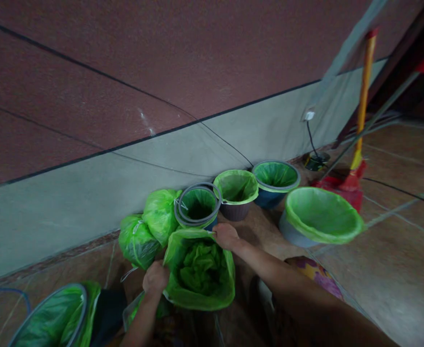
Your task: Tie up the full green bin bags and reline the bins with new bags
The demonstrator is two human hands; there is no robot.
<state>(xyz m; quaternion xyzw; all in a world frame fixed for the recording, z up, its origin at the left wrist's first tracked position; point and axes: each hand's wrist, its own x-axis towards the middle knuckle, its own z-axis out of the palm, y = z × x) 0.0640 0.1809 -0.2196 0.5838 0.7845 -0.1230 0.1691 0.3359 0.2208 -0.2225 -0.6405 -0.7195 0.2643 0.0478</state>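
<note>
A square-mouthed bin lined with a green plastic bag stands in front of me, the bag's edge folded over its rim and crumpled green plastic inside. My left hand is closed on the bag's edge at the left side. At the far right corner my right hand pinches the same edge, with a bit of white drawstring by the fingers. Just behind is a round lined bin with grey rings on top. Two tied, filled green bags lean together left of it.
Along the wall stand a brown lined bin, a blue lined bin and a wide grey lined bin. A red dustpan with a yellow handle is at right. Another lined bin sits lower left. Cables hang along the wall.
</note>
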